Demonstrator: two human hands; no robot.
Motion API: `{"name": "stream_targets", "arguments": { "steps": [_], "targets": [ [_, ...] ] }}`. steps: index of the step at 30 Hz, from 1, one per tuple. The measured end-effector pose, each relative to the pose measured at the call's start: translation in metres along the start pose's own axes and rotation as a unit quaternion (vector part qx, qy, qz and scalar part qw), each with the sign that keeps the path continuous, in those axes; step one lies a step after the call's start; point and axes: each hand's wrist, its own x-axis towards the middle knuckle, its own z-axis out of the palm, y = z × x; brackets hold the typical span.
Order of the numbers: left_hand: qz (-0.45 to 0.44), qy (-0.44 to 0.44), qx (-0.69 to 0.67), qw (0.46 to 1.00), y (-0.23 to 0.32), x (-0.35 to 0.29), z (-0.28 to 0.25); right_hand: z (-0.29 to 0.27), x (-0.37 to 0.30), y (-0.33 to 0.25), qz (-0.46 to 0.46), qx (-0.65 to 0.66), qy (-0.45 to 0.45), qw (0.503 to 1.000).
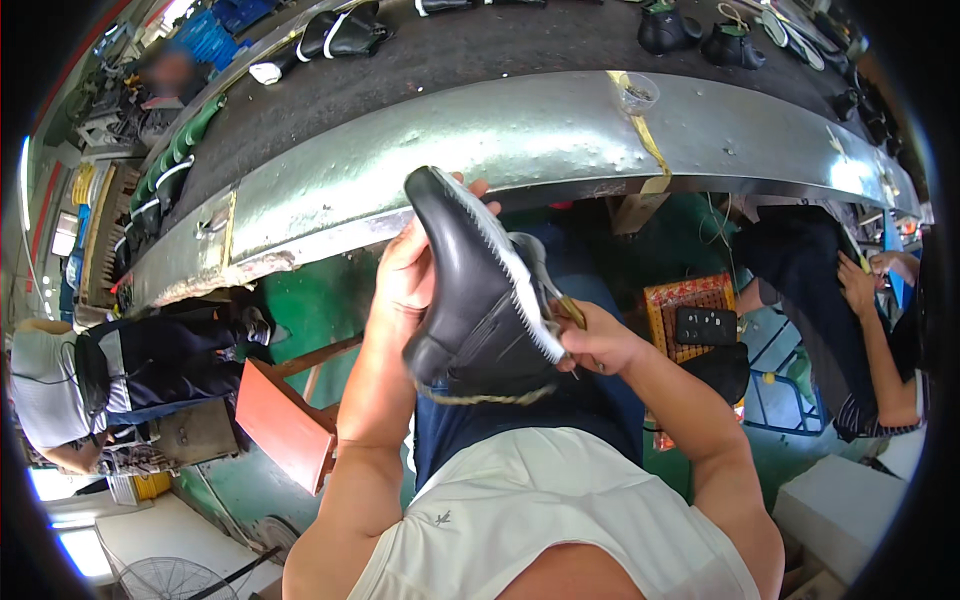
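The left hand [405, 265] is clamped around the forefoot of a smooth black ankle boot [465, 300], held above the lap before the dark, metal-edged surface [450, 130]. The right hand [600, 340] grips a slim tool with a brass-yellow handle [572, 312] by the heel. White toothed edging [497, 255] already runs toe to heel; work there seems unfinished, though the hidden underside leaves what remains unclear.

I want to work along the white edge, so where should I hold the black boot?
Probably around the front of the black boot, from the left, as the left hand does: the smooth upper narrows toward the toe there, while the white edge faces right, toward the right hand.
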Motion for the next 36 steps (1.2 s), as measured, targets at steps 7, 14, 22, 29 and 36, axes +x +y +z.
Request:
{"name": "stream_targets", "arguments": {
  "steps": [7, 14, 22, 29, 36],
  "targets": [
    [0.005, 0.281, 0.19, 0.941, -0.062, -0.025, -0.028, 0.005, -0.023, 0.057, 0.056, -0.248, 0.294, 0.921],
    [-0.306, 0.042, 0.203, 0.929, -0.087, 0.015, -0.048, -0.005, -0.074, 0.035, 0.059, -0.26, 0.35, 0.898],
    [-0.14, 0.013, 0.73, 0.669, -0.127, -0.082, -0.034, 0.009, -0.102, 0.013, 0.198, -0.388, 0.257, 0.863],
    [0.026, 0.004, 0.737, 0.676, -0.132, -0.081, -0.033, 0.005, -0.07, -0.009, 0.221, -0.509, 0.143, 0.82],
    [0.1, -0.016, 0.769, 0.632, -0.131, -0.082, -0.025, -0.019, -0.022, -0.061, 0.435, -0.369, 0.048, 0.82]
  ]
}}
